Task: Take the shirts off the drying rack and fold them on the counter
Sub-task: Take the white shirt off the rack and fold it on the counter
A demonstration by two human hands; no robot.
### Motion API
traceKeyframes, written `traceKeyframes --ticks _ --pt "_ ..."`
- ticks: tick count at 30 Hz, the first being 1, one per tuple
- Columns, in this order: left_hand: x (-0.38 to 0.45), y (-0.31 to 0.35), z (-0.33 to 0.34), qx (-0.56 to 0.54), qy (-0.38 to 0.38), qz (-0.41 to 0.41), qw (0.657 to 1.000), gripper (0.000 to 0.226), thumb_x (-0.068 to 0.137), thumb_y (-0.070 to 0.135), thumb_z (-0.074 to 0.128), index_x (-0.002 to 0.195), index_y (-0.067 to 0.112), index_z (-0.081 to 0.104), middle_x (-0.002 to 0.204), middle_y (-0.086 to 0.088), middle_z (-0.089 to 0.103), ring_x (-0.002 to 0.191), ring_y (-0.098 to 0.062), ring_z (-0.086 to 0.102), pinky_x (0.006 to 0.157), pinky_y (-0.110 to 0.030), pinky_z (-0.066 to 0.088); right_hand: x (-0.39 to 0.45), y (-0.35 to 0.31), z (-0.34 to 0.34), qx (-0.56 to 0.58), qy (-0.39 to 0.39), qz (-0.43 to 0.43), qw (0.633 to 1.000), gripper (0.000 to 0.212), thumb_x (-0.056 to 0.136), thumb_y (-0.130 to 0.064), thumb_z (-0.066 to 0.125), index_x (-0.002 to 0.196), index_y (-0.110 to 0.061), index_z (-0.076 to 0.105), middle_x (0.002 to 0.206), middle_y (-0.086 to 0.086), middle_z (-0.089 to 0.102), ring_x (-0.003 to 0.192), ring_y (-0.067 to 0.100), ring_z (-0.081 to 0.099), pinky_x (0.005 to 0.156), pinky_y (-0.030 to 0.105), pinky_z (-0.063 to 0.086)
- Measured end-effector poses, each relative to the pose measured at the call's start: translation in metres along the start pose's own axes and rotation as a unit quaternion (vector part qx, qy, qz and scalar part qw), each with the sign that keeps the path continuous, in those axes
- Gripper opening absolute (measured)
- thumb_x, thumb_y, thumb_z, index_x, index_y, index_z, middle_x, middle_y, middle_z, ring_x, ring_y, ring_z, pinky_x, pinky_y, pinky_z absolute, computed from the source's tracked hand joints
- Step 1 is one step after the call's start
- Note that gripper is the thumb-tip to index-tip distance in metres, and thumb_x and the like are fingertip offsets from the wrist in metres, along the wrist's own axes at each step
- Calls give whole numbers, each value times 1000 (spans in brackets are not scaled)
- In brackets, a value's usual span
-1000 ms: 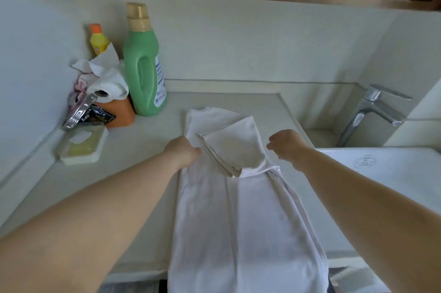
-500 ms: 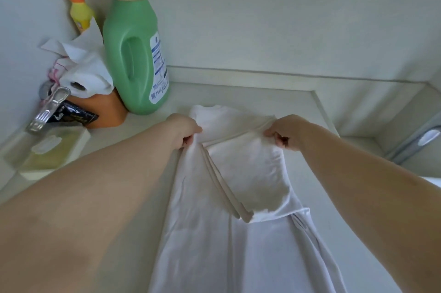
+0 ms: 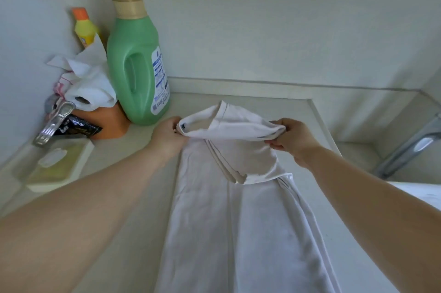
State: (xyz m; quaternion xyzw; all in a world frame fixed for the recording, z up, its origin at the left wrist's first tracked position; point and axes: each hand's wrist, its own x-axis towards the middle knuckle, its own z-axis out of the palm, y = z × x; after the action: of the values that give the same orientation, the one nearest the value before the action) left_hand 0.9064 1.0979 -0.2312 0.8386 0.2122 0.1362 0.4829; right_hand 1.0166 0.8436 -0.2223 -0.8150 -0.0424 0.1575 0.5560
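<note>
A white shirt (image 3: 238,221) lies lengthwise on the pale counter (image 3: 133,209), folded into a long narrow strip that runs off the bottom of the view. Its sleeves are folded in over the upper part. My left hand (image 3: 168,136) pinches the far left corner of the shirt's top end. At the far right corner, my right hand (image 3: 290,138) grips the cloth. Between the two hands the top end is lifted off the counter and curls back toward me. No drying rack is in view.
A tall green detergent bottle (image 3: 137,63) stands at the back left, next to a small yellow bottle (image 3: 84,28), a paper roll (image 3: 90,92) on an orange container, a metal clip (image 3: 55,123) and a soap dish (image 3: 57,168). A tap (image 3: 408,147) and sink lie to the right.
Both hands slid up from the shirt's middle to its far corners, took hold, and lifted the top end off the counter. The camera tilted down and closer.
</note>
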Motion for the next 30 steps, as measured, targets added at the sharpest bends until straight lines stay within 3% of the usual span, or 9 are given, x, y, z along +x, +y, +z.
traceKeyframes --ticks 3,6,10,13,16,21,24,27,30 --pt "-11 -11 -4 129 -38 82 988 10 71 18 60 66 18 51 67 -1 54 68 -19 50 57 -28 31 -14 5 -5 -149 13 -29 988 35 81 14 50 84 -17 67 138 2 51 122 21 51 96 22 38" --pt "-21 -25 -4 240 -94 129 958 9 73 12 55 78 15 62 81 -3 54 81 -27 55 62 -27 30 -31 12 -3 -233 10 -24 972 40 80 11 44 76 -20 70 145 3 45 130 22 46 103 24 36" --pt "-27 -30 -2 297 -102 133 940 19 76 5 60 89 14 70 93 -4 62 91 -26 58 73 -28 43 -39 9 6 -225 33 29 973 31 83 4 49 79 -12 76 105 7 69 102 28 63 80 29 49" --pt "-31 -19 -4 311 -74 99 942 22 72 2 55 76 16 73 95 -3 71 98 -26 62 81 -33 49 -37 0 9 -216 48 57 974 24 84 -10 54 69 -12 73 76 5 66 80 27 60 61 27 44" --pt "-37 -3 -2 235 -63 76 967 33 65 18 40 67 10 72 94 -7 73 95 -26 64 83 -35 50 -39 -3 14 -233 74 26 969 14 80 -16 59 71 -9 67 68 4 59 71 24 55 60 27 41" --pt "-41 -6 8 345 -150 82 923 43 75 45 45 65 6 61 94 -14 64 90 -31 61 74 -35 49 -48 0 17 -377 -11 52 925 15 75 -10 62 89 -17 60 88 3 54 90 24 53 70 28 45" --pt "-39 12 19 425 -98 141 888 36 86 46 55 99 15 66 119 -9 54 107 -30 57 87 -31 45 -43 -9 22 -421 66 -71 902 32 76 -18 64 107 -21 57 124 7 43 122 27 39 98 33 39" --pt "-43 14 35 418 -188 111 882 89 76 75 48 148 29 25 159 -8 5 146 -29 11 118 -40 14 -38 -3 34 -459 -25 -154 875 79 79 -54 65 144 -24 32 159 3 7 146 23 7 118 39 13" --pt "-46 -3 45 466 -252 63 846 107 66 91 30 147 39 -17 156 -7 -25 144 -30 -20 118 -47 -5 -38 28 37 -498 -99 -51 860 117 64 -88 44 153 -29 -5 159 -7 -18 147 23 -12 119 44 2"
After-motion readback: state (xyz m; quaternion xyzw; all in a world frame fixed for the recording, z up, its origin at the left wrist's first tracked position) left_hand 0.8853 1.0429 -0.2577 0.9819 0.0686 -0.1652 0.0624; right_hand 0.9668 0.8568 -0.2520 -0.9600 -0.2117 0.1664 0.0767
